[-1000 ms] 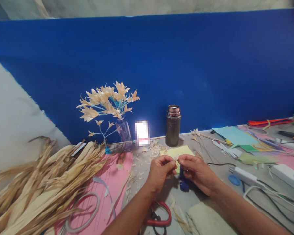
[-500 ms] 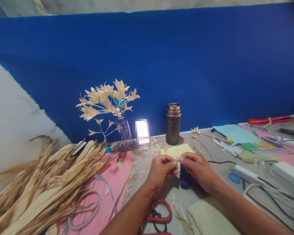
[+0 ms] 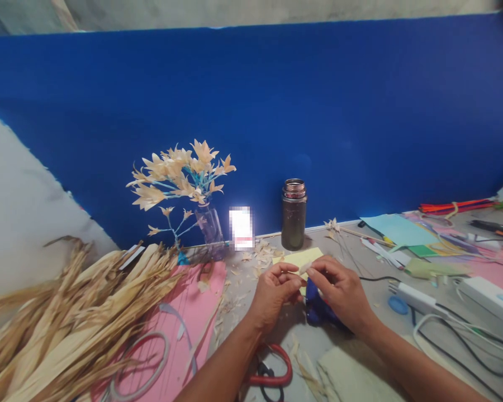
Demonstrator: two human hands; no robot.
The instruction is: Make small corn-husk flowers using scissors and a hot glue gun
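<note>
My right hand (image 3: 339,287) pinches a small pale husk piece (image 3: 305,268) between thumb and fingers, above a yellow paper (image 3: 293,258). Close on its left, my left hand (image 3: 274,290) has its thumb and fingers drawn together; whatever lies between them is too small to make out. Below my right hand is a dark blue object (image 3: 315,310), partly covered by it. Red-handled scissors (image 3: 287,368) lie beside my left forearm. Pale husk scraps (image 3: 266,251) are scattered behind my hands.
Dried husks (image 3: 79,324) and pink paper (image 3: 159,335) cover the left side. A vase (image 3: 209,229) of husk flowers (image 3: 180,170) and an uncapped dark bottle (image 3: 294,218) stand at the back. Coloured papers (image 3: 398,229), cables and a white power strip (image 3: 492,298) lie right.
My fingertips have moved slightly apart, and the pale piece shows more clearly in my right hand. The view has shifted a little.
</note>
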